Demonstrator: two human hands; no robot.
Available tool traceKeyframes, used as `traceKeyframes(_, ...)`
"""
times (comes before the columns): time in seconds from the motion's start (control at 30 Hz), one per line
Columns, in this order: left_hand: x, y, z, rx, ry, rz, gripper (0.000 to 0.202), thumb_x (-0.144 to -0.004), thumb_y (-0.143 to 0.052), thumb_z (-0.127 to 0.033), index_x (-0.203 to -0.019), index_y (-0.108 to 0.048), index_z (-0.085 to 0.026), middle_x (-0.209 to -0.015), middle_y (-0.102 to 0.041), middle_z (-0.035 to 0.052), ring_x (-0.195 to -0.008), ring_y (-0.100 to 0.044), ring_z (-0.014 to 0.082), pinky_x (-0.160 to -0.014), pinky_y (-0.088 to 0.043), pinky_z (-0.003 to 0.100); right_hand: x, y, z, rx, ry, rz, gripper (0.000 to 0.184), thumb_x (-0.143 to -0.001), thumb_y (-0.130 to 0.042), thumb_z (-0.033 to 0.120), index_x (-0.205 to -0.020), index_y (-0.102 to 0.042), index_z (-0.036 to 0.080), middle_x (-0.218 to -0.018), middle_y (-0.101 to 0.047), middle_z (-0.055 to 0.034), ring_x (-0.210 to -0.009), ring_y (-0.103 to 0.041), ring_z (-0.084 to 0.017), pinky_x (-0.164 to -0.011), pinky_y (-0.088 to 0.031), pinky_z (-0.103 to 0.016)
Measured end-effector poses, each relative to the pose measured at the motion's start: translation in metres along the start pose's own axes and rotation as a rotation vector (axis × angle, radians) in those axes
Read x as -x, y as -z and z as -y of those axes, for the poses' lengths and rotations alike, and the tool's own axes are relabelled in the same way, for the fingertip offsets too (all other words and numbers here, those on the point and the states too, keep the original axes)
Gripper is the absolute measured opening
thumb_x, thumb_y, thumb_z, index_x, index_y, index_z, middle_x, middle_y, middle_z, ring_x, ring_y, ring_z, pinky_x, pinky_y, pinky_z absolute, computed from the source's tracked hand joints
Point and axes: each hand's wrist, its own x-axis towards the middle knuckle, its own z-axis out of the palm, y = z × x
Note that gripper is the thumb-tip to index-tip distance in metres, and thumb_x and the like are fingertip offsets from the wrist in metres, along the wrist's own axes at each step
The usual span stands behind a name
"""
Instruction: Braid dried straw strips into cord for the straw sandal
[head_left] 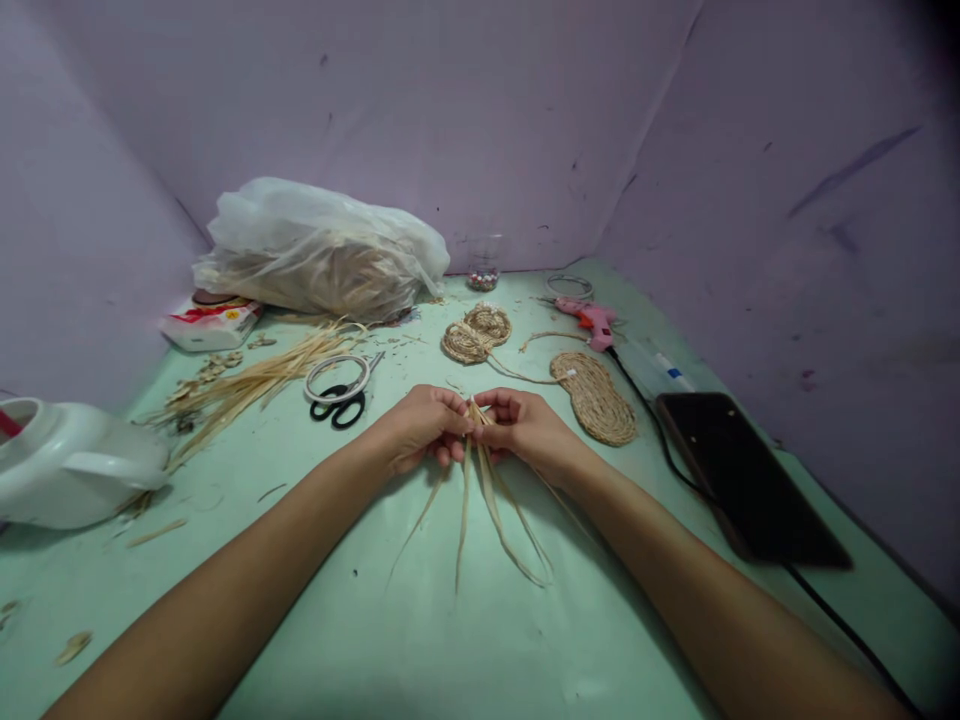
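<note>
My left hand (424, 428) and my right hand (525, 428) meet at the middle of the green table (420, 640), fingers pinched together on the top ends of several pale straw strips (480, 500). The strips hang toward me and fan out over the tabletop. Both hands are closed on the bundle, thumbs and fingertips nearly touching each other.
Behind my hands lie black scissors (339, 400) with a white tape ring, loose straw (247, 380), coiled straw mats (477, 334), an oval braided mat (595, 396), a pink glue gun (594, 320) and a plastic bag of straw (322, 250). A dark phone (742, 480) lies right, a white pot (67, 465) left.
</note>
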Motion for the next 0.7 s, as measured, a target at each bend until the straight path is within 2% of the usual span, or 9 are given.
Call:
traceKeyframes(0.17,0.0022,-0.0007,-0.0022,-0.015,-0.012,0.004,0.005,-0.057,-0.053,-0.009,-0.058,-0.049,-0.012,-0.052,-0.057,0.0032,-0.034,-0.046,0.007,-0.027,-0.03,0.016,-0.0002,-0.0008,0.0006,0.017,-0.005,0.007,0.03,-0.059,-0.062,0.008,-0.087,-0.05,0.014,-0.057,-0.058,0.0008,-0.047,-0.051,-0.009,-0.039,-0.039,-0.018)
traceKeyframes(0.43,-0.0007,0.0019,0.001,-0.04,-0.029,-0.001,0.004,-0.057,-0.054,-0.01,-0.06,-0.051,-0.012,-0.049,-0.053,-0.0009,-0.032,-0.042,0.0043,-0.028,-0.026,0.014,0.0006,0.0009,0.0012,-0.059,-0.016,0.013,0.03,-0.058,-0.061,0.008,-0.086,-0.05,0.015,-0.055,-0.058,0.0026,-0.046,-0.052,-0.008,-0.042,-0.042,-0.019)
traceKeyframes(0.7,-0.0003,0.0069,-0.0016,-0.059,0.0,-0.03,0.01,-0.055,-0.055,-0.01,-0.065,-0.056,-0.01,-0.054,-0.057,0.0016,-0.033,-0.042,0.0038,-0.03,-0.026,0.015,-0.0005,0.0001,0.0015,-0.062,-0.023,-0.051,0.028,-0.059,-0.058,0.005,-0.084,-0.051,0.013,-0.055,-0.056,0.0029,-0.044,-0.05,-0.008,-0.041,-0.043,-0.02)
